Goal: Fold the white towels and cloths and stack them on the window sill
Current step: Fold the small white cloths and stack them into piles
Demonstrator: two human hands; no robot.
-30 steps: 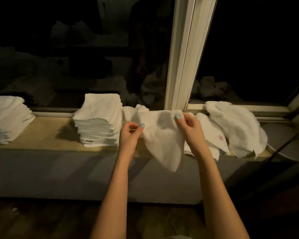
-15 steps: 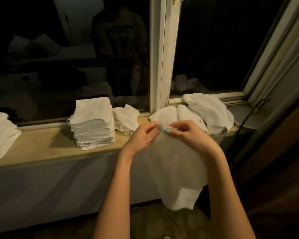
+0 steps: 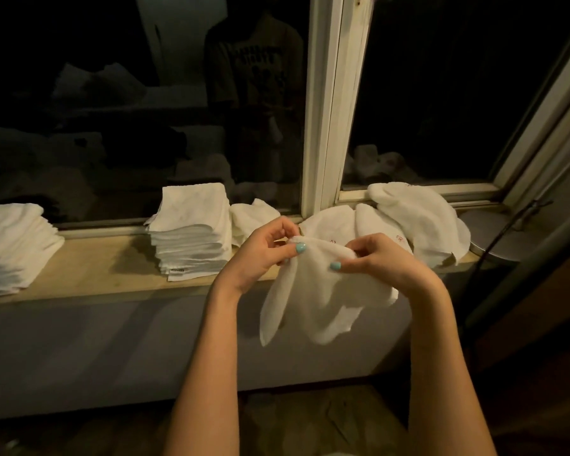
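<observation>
Hanging from both hands, the white cloth (image 3: 313, 307) dangles in front of the window sill (image 3: 112, 268), its lower corners loose in the air and no part of it resting on the wood. The left hand (image 3: 264, 255) pinches the top edge between thumb and curled fingers. The right hand (image 3: 379, 261) does the same close by, so the hem between them is bunched into a short ridge. In this dim light I cannot tell whether either pinch sits on a true corner or partway along the hem.

That, I'd judge, is what decides the fold. The step in hand looks like finding the edge before the first fold. It would go best if each hand worked along the hem to its corner, then drew apart until the top edge runs straight and the cloth hangs flat. Only then bring corner to corner, letting the fabric's own weight pull out the wrinkles.

The tall stack of folded cloths (image 3: 191, 235) stands on the sill to the left of the hands, with a crumpled cloth (image 3: 250, 217) just beside it, and a second stack (image 3: 10, 248) lies further left. Matching the folded square to the tall stack's outline should help it sit level. The heap of unfolded towels (image 3: 418, 222) to the right, by the window frame (image 3: 329, 110), suggests a good deal is left to do.
</observation>
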